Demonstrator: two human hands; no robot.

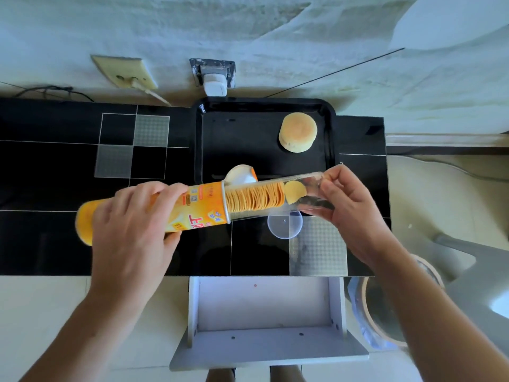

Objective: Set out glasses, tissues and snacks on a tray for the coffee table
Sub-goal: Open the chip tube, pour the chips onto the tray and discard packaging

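Observation:
My left hand grips an orange crisp can, held sideways over the black table. My right hand holds the end of a clear plastic sleeve that sticks out of the can's mouth. A row of crisps lies in the sleeve, one crisp loose at its end. Behind them a black tray rests on the table with a round flat cake at its right side. The can's clear lid lies on the table below the sleeve. A torn white seal hangs at the can's mouth.
The black glass table has grey checked squares and runs left to right. A wall with a socket and a white plug stands right behind it. A white open drawer juts toward me below the table. A lined bin stands at lower right.

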